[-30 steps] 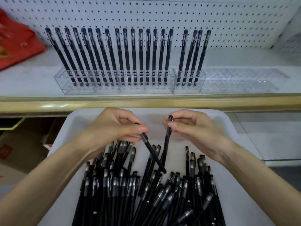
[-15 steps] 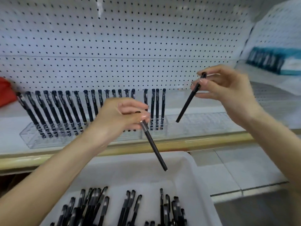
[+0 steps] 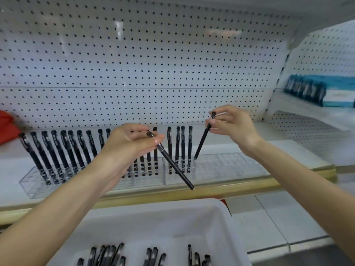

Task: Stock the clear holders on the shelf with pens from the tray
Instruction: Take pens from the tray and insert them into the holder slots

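Note:
My right hand (image 3: 231, 126) pinches the cap end of a black pen (image 3: 202, 142); its tip touches the top of the right clear holder (image 3: 230, 166), just right of the few pens standing there. My left hand (image 3: 126, 144) grips a second black pen (image 3: 173, 166) near its cap, slanted down to the right in front of the holders. The left clear holder (image 3: 30, 186) carries a long row of upright black pens (image 3: 63, 150). Below, the white tray (image 3: 192, 214) holds several loose black pens (image 3: 151, 256).
A white pegboard wall (image 3: 153, 64) backs the shelf, whose front edge is a tan strip (image 3: 240, 187). Something red (image 3: 7, 127) lies at the far left. Blue boxes (image 3: 317, 91) sit on a side shelf at the right. White floor tiles (image 3: 278, 217) show right of the tray.
Both hands rose from the tray, each with a pen. My right hand has since come down until its pen tip met the right holder. The view tilted up.

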Tool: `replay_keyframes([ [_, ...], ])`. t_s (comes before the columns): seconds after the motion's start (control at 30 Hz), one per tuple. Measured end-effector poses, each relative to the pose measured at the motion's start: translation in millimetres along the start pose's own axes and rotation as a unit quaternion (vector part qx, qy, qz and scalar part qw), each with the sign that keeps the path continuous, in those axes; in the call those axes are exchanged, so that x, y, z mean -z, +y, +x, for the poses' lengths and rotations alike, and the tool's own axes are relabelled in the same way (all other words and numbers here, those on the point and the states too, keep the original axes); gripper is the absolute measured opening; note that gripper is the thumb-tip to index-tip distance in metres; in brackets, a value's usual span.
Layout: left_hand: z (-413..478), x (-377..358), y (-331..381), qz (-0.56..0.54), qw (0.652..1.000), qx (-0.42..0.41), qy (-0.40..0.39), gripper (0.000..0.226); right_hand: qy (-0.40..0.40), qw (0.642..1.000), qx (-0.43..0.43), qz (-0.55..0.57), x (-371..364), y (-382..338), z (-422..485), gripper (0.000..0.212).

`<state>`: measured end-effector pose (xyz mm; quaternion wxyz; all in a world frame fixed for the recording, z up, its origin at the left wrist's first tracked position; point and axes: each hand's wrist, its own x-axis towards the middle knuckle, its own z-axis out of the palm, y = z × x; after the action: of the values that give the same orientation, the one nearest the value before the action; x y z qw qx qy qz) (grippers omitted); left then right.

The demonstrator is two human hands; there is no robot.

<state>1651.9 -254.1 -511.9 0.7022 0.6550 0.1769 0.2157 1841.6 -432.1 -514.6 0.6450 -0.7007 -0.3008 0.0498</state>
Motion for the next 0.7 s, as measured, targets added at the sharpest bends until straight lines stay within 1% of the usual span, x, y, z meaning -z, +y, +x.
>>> replay_keyframes([
  [0.07,1,4,3,-0.014,1.000,0.003,0.004,0.056,-0.024,0.999,-0.006,-0.026,-2,1,2,0.013],
  [0.13,2,6,6,-0.042,0.999,0.004,0.002,0.041,-0.045,0.997,-0.011,-0.055,-4,4,3,0.014],
  [0.2,3,7,7,-0.056,0.998,0.009,-0.008,0.035,-0.061,0.993,-0.018,-0.095,-6,8,5,0.015],
  [0.3,4,7,8,-0.041,0.999,0.014,-0.020,0.036,-0.079,0.988,-0.035,-0.129,-9,15,8,0.018],
  [0.37,4,6,8,-0.030,0.999,0.012,-0.026,0.032,-0.088,0.985,-0.044,-0.140,-9,18,9,0.019],
  [0.53,2,4,6,-0.017,0.999,0.011,-0.039,0.024,-0.096,0.984,-0.050,-0.139,-9,21,11,0.020],
  [0.7,0,-2,3,-0.018,0.999,0.019,-0.040,0.032,-0.122,0.981,-0.050,-0.143,-14,21,12,0.017],
])
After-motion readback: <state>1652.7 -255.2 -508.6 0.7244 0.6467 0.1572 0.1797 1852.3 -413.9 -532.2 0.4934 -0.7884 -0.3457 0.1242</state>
